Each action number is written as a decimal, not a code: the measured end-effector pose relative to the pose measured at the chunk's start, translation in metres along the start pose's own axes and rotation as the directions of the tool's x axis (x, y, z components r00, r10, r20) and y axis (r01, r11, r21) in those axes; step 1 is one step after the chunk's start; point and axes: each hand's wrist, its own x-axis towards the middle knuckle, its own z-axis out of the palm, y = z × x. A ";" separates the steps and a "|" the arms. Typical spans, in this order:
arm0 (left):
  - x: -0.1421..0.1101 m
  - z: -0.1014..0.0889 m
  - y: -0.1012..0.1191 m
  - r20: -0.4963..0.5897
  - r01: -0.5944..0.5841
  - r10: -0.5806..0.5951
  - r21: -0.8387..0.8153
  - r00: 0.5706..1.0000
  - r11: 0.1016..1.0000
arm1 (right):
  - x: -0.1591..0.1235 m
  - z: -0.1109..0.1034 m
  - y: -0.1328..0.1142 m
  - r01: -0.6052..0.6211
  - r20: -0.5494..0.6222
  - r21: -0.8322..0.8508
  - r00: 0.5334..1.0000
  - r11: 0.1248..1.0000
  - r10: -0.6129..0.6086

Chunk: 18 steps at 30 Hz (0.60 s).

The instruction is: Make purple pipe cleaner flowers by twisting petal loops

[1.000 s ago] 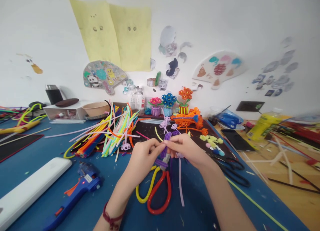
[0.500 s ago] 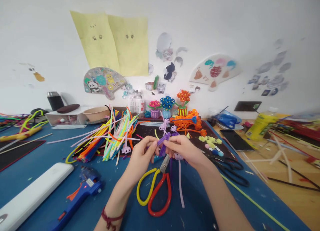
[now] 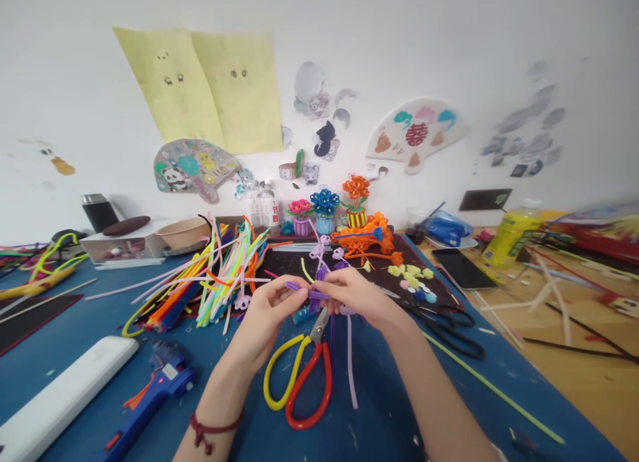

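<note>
Both hands meet over the middle of the table, pinching a bent piece of purple pipe cleaner. My left hand grips its left end between thumb and fingers. My right hand pinches the right part, its other fingers curled behind. Just below lie scissors with one yellow and one red handle, blades pointing up towards the hands. A pale lilac pipe cleaner hangs down to their right. Behind the hands are small lilac looped flowers; part of the purple work is hidden by the fingers.
A blue glue gun and a long white case lie at left. Colourful pipe cleaners are heaped behind. Black scissors, pompoms and a phone are at right. Pipe-cleaner flower pots stand by the wall.
The view has shifted slightly, so the scene sits further left. The purple loop held upright between my fingers now lies flatter, stretched sideways between both hands.
</note>
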 end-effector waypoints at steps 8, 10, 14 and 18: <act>0.006 -0.001 -0.007 0.008 -0.028 0.027 0.181 1.000 0.983 | 0.000 -0.004 0.004 0.063 0.073 -0.049 0.996 0.997 -0.059; 0.007 0.001 -0.009 -0.009 -0.021 0.024 0.265 1.000 0.964 | 0.000 -0.005 0.006 0.086 0.103 -0.046 0.991 0.995 -0.080; 0.009 0.003 -0.013 -0.029 -0.007 0.016 0.300 0.999 0.954 | 0.003 -0.005 0.011 0.114 0.144 -0.002 0.983 0.993 -0.113; 0.014 0.002 -0.018 -0.045 -0.033 0.052 0.351 0.998 0.936 | 0.007 -0.005 0.014 0.093 0.156 0.060 0.983 0.994 -0.101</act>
